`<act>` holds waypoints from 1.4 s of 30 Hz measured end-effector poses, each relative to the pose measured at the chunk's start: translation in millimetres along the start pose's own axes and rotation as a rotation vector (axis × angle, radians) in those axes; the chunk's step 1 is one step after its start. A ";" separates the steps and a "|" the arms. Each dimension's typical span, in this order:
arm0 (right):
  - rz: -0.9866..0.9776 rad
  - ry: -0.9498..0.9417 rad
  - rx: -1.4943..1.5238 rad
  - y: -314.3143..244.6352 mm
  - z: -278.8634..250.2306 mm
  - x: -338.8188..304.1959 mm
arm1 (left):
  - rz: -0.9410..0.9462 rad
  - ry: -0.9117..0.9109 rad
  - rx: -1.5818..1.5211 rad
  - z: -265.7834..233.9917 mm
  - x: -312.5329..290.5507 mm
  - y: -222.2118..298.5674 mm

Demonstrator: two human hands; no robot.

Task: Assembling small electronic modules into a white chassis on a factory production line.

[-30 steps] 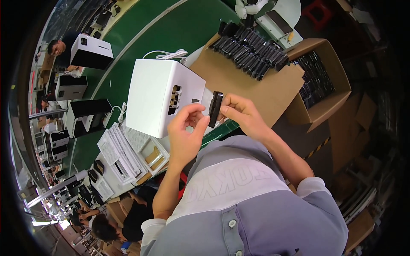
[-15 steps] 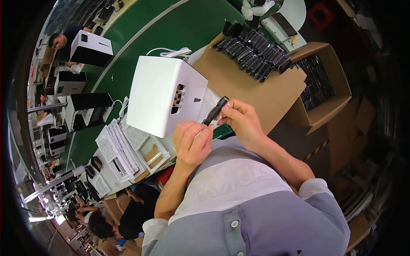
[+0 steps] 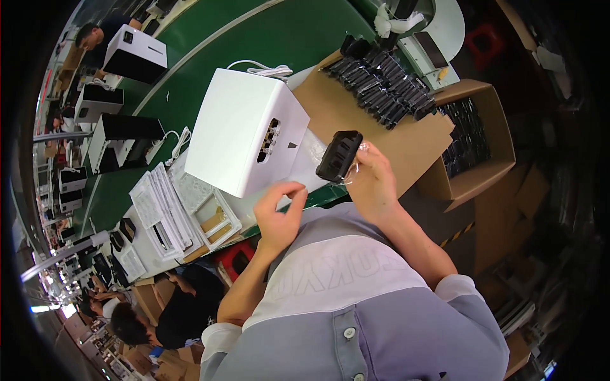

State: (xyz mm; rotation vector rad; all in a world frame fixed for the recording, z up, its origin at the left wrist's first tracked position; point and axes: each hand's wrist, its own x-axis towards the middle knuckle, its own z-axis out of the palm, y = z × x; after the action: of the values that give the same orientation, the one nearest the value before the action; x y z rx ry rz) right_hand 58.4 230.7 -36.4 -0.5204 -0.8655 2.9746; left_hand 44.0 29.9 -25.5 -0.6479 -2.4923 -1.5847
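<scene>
Black part (image 3: 338, 157) is gripped in right hand (image 3: 375, 184), apart from half-open left hand (image 3: 278, 217).

From the part (image 3: 338, 157) in the right hand (image 3: 375, 183) as clock centre, the left hand (image 3: 278, 214) is between seven and eight o'clock. A machine (image 3: 238, 130) stands on the table (image 3: 305, 35) toward ten, with a cable (image 3: 268, 71) behind it at eleven. Frames (image 3: 166, 209) lie stacked at eight. Packets (image 3: 381, 82) lie on a cardboard sheet (image 3: 413, 147) at one; a carton (image 3: 470, 181) at three holds more.
</scene>
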 end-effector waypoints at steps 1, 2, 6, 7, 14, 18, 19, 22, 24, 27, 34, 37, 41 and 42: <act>-0.004 -0.008 0.006 -1.6 0.0 -0.3 | -0.344 -0.049 -0.255 0.9 3.0 -0.2; -0.008 -0.016 0.011 -2.7 0.0 -0.7 | -0.684 -0.098 -0.515 1.9 5.8 -1.6; 0.007 -0.061 0.026 -5.8 1.9 -3.7 | -0.987 -0.343 -1.199 -0.1 20.8 3.4; 0.006 -0.067 0.020 -7.8 7.2 -5.1 | -0.985 -0.336 -1.206 1.4 22.6 5.0; -0.031 -0.039 0.066 -4.7 6.5 -8.2 | -0.871 -0.315 -1.261 13.2 24.3 5.1; 0.006 0.028 0.157 -3.4 11.2 -11.6 | -0.691 -0.316 -1.154 12.6 28.8 -1.3; 0.021 0.000 0.207 -3.0 10.1 -12.0 | -0.691 -0.318 -1.154 13.7 28.3 -3.2; 0.030 -0.011 0.236 -4.8 14.2 -13.4 | -0.693 -0.313 -1.221 17.6 26.3 -6.0; 0.023 0.002 0.214 -6.0 14.1 -13.4 | -0.812 -0.317 -1.231 17.0 24.2 -0.8; -0.013 -0.020 0.176 -5.8 11.5 -11.2 | -0.929 -0.348 -1.364 13.1 19.9 7.8; -0.068 -0.060 0.058 -4.3 19.8 -7.0 | -0.938 -0.459 -1.475 17.2 26.5 25.5; -0.063 0.012 -0.014 -2.9 29.6 -7.1 | -0.916 -0.382 -1.452 20.1 25.1 18.8; -0.108 0.092 -0.021 2.9 31.4 -2.7 | -0.952 -0.402 -1.309 11.4 13.7 12.6; -0.113 0.091 -0.011 2.7 28.6 -0.1 | -0.995 -0.423 -1.216 6.8 11.2 12.4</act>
State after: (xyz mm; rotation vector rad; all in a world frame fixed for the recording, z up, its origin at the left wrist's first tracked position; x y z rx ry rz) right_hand 49.7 213.5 -15.0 -0.5813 -0.8730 2.8231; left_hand 39.9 43.7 -14.6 0.4070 -1.7952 -3.6701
